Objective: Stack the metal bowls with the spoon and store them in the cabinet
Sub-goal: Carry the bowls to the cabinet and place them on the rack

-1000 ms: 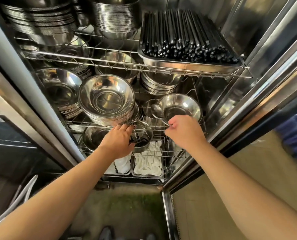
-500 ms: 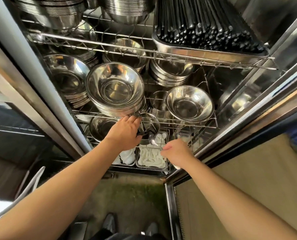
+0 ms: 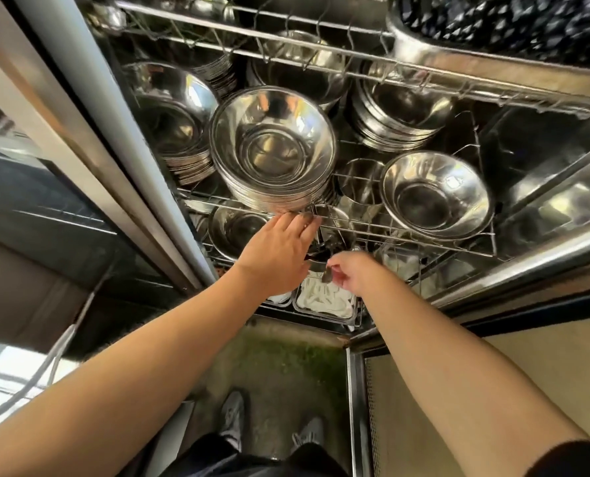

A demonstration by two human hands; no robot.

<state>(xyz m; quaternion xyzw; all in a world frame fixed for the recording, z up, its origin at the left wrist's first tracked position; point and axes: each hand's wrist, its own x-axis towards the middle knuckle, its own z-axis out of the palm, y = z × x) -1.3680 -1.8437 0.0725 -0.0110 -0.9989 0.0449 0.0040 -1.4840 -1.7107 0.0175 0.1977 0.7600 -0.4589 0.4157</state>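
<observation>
A tall stack of metal bowls (image 3: 273,149) stands on the cabinet's middle wire shelf (image 3: 407,237). A single metal bowl (image 3: 434,194) sits to its right on the same shelf. My left hand (image 3: 276,256) reaches under the stack's front edge, fingers curled near a small metal cup with utensils (image 3: 328,242); what it grips is hidden. My right hand (image 3: 355,273) is lower, pinching a metal spoon (image 3: 326,277) above a tray of white items.
More bowl stacks (image 3: 169,118) fill the shelf's left and back (image 3: 400,108). A tray of dark chopsticks (image 3: 513,25) sits on the upper shelf. Trays of white items (image 3: 324,301) lie on the lowest level. The cabinet door frame (image 3: 90,108) runs down the left.
My right hand left the single bowl on the right of the shelf and dropped down towards the lower trays, now with a spoon in it. The camera moved closer and lower.
</observation>
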